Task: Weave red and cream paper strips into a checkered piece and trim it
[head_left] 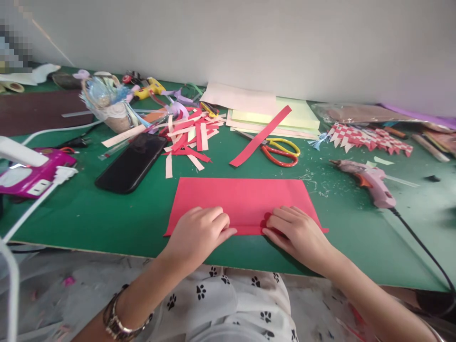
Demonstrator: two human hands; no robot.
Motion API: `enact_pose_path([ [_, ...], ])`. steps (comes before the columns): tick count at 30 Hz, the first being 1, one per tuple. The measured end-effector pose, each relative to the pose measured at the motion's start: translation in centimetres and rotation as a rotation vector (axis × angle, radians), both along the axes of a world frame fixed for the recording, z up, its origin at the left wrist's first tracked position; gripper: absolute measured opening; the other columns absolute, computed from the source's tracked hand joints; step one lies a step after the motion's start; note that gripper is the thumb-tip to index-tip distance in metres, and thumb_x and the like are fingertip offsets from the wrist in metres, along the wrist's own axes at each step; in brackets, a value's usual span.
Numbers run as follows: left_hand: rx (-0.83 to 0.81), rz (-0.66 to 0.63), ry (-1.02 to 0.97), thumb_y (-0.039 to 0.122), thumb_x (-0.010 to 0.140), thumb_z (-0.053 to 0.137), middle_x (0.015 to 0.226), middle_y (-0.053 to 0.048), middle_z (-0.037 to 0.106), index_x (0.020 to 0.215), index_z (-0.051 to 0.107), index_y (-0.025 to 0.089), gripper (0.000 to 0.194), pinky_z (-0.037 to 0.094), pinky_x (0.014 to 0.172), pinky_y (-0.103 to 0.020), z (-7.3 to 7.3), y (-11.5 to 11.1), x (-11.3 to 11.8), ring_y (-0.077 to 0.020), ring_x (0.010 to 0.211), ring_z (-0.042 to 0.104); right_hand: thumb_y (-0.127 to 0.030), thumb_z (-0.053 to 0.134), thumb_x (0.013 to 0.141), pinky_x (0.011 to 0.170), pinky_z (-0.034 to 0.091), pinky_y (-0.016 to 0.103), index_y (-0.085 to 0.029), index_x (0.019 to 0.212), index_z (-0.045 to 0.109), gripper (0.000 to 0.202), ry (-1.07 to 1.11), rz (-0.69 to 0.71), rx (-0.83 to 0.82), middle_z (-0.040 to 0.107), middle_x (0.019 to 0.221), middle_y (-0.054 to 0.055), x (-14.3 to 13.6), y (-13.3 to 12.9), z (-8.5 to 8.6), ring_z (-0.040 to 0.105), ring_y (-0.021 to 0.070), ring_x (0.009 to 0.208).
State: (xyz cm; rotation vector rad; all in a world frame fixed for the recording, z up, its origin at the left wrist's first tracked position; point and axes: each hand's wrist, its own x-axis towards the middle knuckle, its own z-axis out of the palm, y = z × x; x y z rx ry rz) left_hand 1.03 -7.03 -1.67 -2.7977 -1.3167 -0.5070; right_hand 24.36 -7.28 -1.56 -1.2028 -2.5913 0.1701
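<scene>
A red sheet of paper point(242, 199) lies on the green table, with a narrow fold along its near edge. My left hand point(201, 232) has its fingers curled on the left part of that folded edge, thumb along the near side. On the right part, my right hand point(297, 232) grips the same edge with bent fingers and thumb. Beyond the sheet, a long red strip point(261, 135) rests across scissors point(281, 152) with red and yellow handles. A heap of red and pale pink strips point(192, 133) is to the left of them.
A black phone point(131, 162) lies left of the sheet, near a magenta power strip point(39, 173). On the right sits a pink glue gun point(372, 183) with a black cord. Paper sheets point(288, 114), a red-and-white woven piece point(370, 138) and a decorated basket point(114, 116) stand farther back.
</scene>
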Motion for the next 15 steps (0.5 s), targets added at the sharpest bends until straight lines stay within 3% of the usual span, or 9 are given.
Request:
enact_pose_path([
  [10,-0.019,0.025,0.002,0.039,0.093,0.035,0.054,0.004,0.044,0.060,0.047,0.018,0.041,0.025,0.047,-0.025,0.2,0.1,0.1,-0.0089,0.043,0.034,-0.029,0.038,0.091,0.057,0.030,0.026,-0.019,0.071,0.054,0.027,-0.046,0.001,-0.057,0.052,0.068,0.001,0.0,0.2,0.0,0.044,0.0124,0.060],
  [15,-0.048,0.048,-0.016,0.038,0.092,0.037,0.055,0.004,0.046,0.063,0.048,0.018,0.037,0.027,0.049,-0.023,0.2,0.2,-1.6,-0.0091,0.046,0.038,-0.028,0.036,0.092,0.057,0.029,0.026,-0.019,0.071,0.054,0.029,-0.075,0.012,-0.042,0.052,0.067,0.001,0.1,0.3,0.1,0.045,0.0126,0.060],
])
